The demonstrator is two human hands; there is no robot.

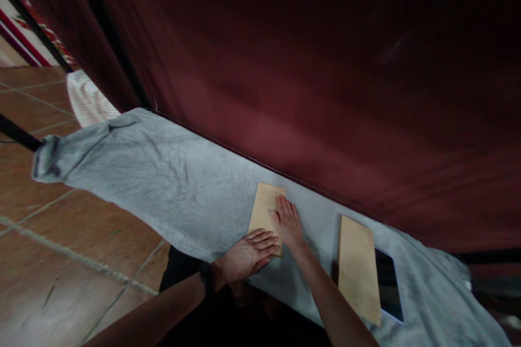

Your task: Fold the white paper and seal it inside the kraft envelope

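A tan paper envelope (pixel 264 207) lies flat on a table covered by a grey towel (pixel 163 173). My left hand (pixel 249 253) rests palm down on the envelope's near end, fingers spread. My right hand (pixel 288 221) lies flat on its right side, fingers pointing away from me. Neither hand grips anything. To the right, a stack of tan envelopes (pixel 358 268) sits on the towel, apart from both hands.
A dark tablet or phone (pixel 388 284) lies beside the stack at the right. A dark red curtain (pixel 325 92) hangs right behind the table. Brown floor tiles (pixel 61 238) show at the left, with a striped cloth (pixel 87 100) and black bars.
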